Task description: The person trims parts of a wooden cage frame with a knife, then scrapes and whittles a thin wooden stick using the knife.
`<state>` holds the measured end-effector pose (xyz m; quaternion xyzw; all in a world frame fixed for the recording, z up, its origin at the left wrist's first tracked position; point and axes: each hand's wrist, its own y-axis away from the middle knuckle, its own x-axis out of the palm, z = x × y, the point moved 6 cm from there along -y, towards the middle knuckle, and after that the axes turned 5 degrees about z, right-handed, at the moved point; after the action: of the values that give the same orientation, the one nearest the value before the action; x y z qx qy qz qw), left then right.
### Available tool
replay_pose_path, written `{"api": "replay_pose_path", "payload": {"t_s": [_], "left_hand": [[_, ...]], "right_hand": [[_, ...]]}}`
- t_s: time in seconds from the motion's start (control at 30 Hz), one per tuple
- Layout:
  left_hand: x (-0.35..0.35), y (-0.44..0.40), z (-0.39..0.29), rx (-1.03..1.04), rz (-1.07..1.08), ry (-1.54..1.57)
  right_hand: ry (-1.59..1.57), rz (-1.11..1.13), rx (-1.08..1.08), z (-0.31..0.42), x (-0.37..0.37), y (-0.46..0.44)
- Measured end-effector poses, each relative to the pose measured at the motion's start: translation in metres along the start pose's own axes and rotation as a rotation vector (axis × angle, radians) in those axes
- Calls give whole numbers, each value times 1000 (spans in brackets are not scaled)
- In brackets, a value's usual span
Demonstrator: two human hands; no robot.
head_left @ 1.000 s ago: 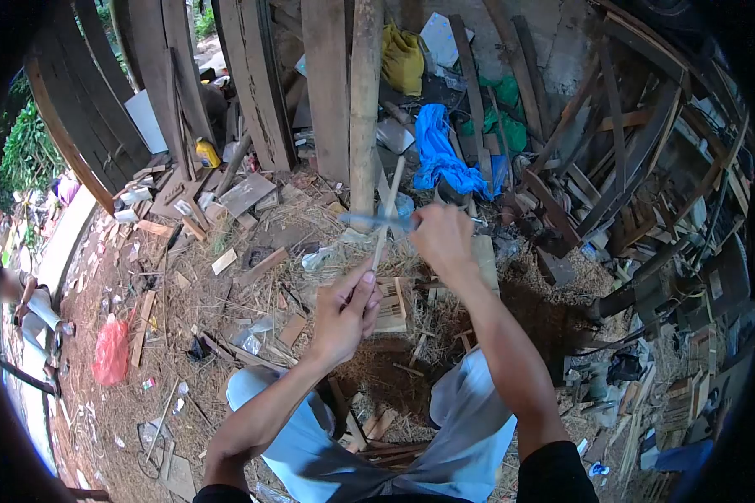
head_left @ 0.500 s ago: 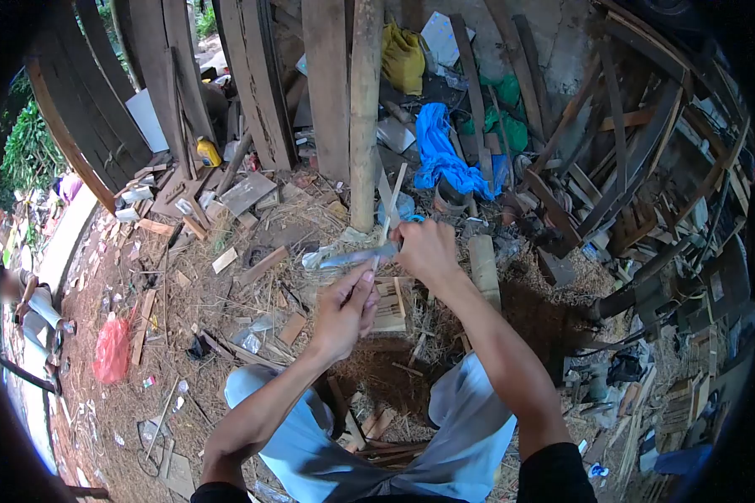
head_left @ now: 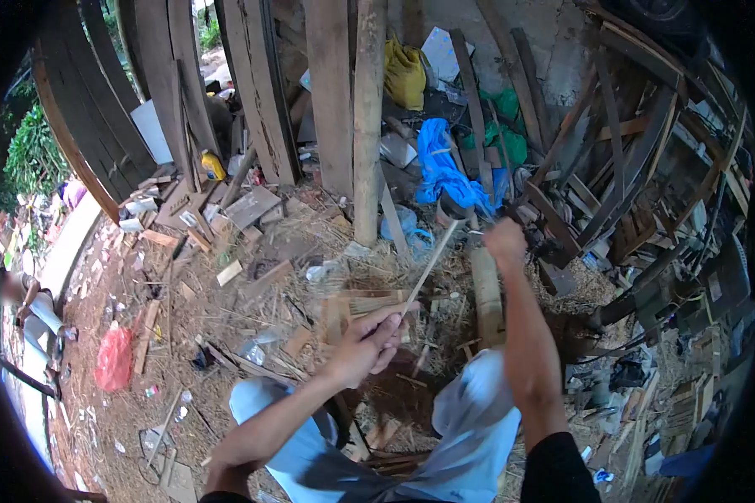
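My left hand [head_left: 367,345] is closed around the lower end of a thin, pale wooden strip [head_left: 431,267], which slants up and away to the right. My right hand [head_left: 506,245] is a fist off to the right of the strip's far end, apart from it. The knife seen in that fist a moment earlier is hard to make out now, its blade blurred or hidden. Below the strip, partly behind my left hand, lies a small slatted wooden piece [head_left: 335,314]. A thick round log [head_left: 486,289] lies just below my right hand.
A wooden post [head_left: 367,126] stands ahead, with planks leaning behind it. A blue plastic sheet [head_left: 438,159] and a yellow bag [head_left: 404,75] lie at the back. Scrap boards crowd the right. A red plastic bag [head_left: 113,360] and a seated person [head_left: 42,314] are at left.
My right hand has swung right, away from my left hand, and the knife blade no longer crosses the strip. My left hand has moved slightly right and down; the strip now leans further right.
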<state>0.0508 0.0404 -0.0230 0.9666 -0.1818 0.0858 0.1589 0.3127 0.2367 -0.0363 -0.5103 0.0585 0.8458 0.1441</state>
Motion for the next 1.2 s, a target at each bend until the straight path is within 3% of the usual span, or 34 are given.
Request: {"api": "replay_pose_path", "payload": {"t_s": [0.13,0.3,0.37,0.47,0.6,0.7,0.77,0.83,0.9,0.93,1.07,1.13,1.2], "left_hand": [[-16,-12,3,74,9,145],[-18,-21,-6,148,-97,277],[-24,-24,-8,213,-135,268],[-24,-24,-7,232,-112,363],[-32,-24,9,231,-195,348],[-27,-23,11,185,-213,313],[-18,-17,8,168,-221,281],[-8,-7,6,150,-227,236],[20,1,6,198,-19,-186],[27,-1,15,197,56,-25],[5,-20,19,203,-49,44],[-2,-29,14,189,-87,84],[-6,-32,9,209,-143,135]], "right_hand": [[-31,-62,-81,-14,19,-5],[-338,17,-630,91,20,57],[-180,202,-708,123,24,99],[33,186,-872,148,30,147],[87,149,-783,149,44,139],[42,86,-854,144,42,126],[110,93,-740,135,52,105],[188,-52,-515,110,18,67],[67,-77,-239,52,6,17],[7,-114,-60,21,8,-7],[-205,-131,-68,-7,4,-13],[-367,-147,-392,34,4,8],[-348,90,-507,76,7,47]]}}
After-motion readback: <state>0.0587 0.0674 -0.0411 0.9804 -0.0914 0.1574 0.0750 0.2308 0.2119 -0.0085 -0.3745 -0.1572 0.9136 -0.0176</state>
